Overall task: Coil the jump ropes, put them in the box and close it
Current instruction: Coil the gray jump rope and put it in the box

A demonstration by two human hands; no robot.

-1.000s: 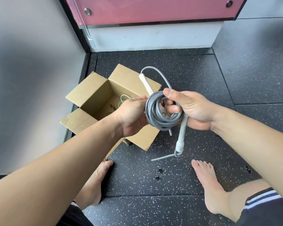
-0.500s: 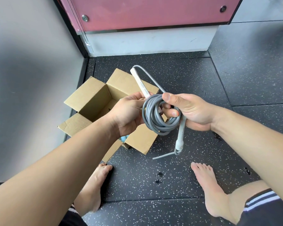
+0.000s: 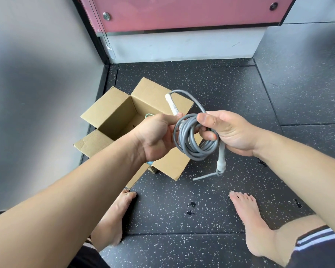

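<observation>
Your open cardboard box (image 3: pixel 112 115) sits on the floor below your hands. Your right hand (image 3: pixel 228 132) is closed around the grey jump rope (image 3: pixel 193 140) coil; your left hand (image 3: pixel 155 138) pinches the white handle (image 3: pixel 172 105). The cord looks light and springy, so grip across all loops, or they may unwind.

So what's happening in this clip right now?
A barefoot person stands over an open cardboard box on the floor, holding a grey jump rope wound into a coil. The right hand grips the coil, with one white handle hanging below it. The left hand holds the other white handle at the coil's far side. The rope is not in the box yet; something green shows inside.
</observation>
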